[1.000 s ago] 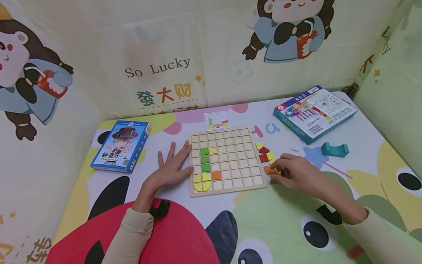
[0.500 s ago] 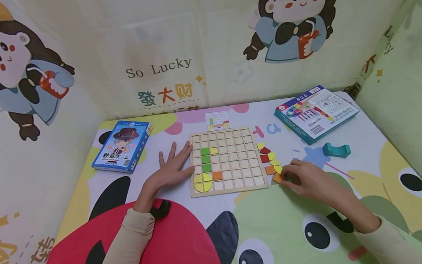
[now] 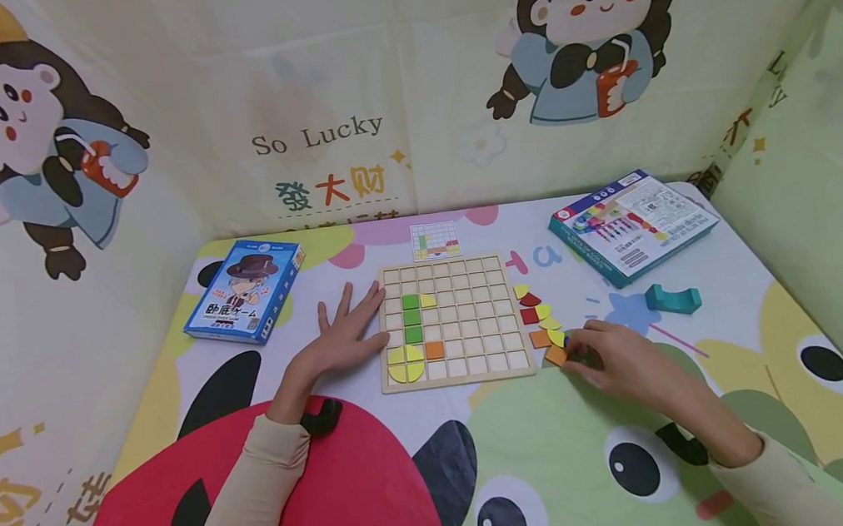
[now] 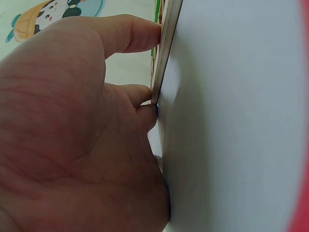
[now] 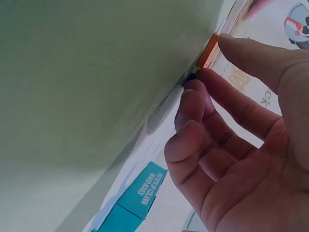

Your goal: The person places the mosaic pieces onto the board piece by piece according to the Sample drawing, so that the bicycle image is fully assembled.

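I see the right hand (image 3: 616, 356), right of centre, has slid rightward, baring the lower orange tile (image 3: 555, 356) by its curled fingers; any grip, I can't tell. The left hand (image 3: 341, 338), fingers spread, touches the mid-frame board (image 3: 459, 315).

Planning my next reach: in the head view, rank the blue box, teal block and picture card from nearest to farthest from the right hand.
1. Teal block, to the right of the right hand.
2. Picture card, beyond the board, leftward.
3. Blue box, at the far left.
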Action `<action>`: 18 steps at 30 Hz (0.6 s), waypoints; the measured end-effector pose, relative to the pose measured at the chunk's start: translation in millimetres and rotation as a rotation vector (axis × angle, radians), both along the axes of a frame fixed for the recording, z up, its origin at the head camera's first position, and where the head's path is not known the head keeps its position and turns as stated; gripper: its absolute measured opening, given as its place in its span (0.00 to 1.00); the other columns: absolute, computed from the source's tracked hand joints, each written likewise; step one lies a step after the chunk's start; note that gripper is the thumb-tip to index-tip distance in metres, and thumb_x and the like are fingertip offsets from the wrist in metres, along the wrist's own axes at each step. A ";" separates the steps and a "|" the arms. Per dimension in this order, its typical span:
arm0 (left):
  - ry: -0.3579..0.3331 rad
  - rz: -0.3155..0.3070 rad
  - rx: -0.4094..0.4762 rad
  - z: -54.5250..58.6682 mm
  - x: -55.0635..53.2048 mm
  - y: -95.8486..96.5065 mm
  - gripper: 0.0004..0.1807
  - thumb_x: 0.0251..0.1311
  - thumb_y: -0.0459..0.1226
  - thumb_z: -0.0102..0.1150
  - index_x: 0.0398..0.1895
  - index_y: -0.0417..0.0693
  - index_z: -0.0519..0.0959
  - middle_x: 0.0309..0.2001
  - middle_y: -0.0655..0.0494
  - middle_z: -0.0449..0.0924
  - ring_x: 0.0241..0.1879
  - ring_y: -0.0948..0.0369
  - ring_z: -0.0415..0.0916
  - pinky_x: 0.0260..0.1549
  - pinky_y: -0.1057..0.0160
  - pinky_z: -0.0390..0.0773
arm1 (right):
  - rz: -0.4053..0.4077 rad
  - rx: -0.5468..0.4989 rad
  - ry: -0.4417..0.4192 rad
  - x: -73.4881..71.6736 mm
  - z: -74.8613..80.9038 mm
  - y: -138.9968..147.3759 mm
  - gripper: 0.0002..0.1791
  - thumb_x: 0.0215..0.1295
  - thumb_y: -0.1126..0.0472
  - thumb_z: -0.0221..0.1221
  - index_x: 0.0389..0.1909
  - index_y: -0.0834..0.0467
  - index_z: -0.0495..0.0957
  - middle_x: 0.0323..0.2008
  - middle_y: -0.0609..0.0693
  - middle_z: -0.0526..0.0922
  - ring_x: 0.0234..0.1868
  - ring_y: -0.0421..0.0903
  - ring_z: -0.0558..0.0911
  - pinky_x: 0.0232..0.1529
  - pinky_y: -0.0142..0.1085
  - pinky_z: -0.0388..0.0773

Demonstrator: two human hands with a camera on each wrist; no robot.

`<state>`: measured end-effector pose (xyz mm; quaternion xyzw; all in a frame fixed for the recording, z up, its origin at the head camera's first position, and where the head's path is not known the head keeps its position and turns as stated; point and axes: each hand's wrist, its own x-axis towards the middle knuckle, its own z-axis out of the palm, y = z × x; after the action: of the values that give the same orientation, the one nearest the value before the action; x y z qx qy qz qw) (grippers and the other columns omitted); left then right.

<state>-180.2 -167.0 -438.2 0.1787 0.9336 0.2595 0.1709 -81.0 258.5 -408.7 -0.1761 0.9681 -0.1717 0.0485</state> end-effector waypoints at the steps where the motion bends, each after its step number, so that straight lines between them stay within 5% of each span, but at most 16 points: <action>1: 0.001 0.001 0.000 0.1 0.0 0.0 0.48 0.72 0.54 0.54 0.88 0.56 0.45 0.89 0.57 0.36 0.87 0.44 0.15 0.74 0.27 0.12 | -0.006 0.007 -0.006 0.1 0.2 -0.7 0.13 0.62 0.53 0.76 0.43 0.54 0.88 0.35 0.44 0.82 0.34 0.40 0.76 0.36 0.33 0.79; 18: 0.009 0.007 0.009 -1.4 0.5 0.9 0.47 0.72 0.54 0.54 0.88 0.57 0.46 0.89 0.57 0.37 0.87 0.45 0.16 0.75 0.27 0.13 | -0.069 0.059 -0.041 1.7 -0.1 -10.5 0.15 0.61 0.51 0.76 0.43 0.55 0.88 0.36 0.48 0.83 0.36 0.44 0.78 0.38 0.37 0.81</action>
<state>-179.7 -166.1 -439.6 0.1772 0.9337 0.2637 0.1650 -79.3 248.1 -408.8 -0.1376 0.9770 -0.1483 0.0677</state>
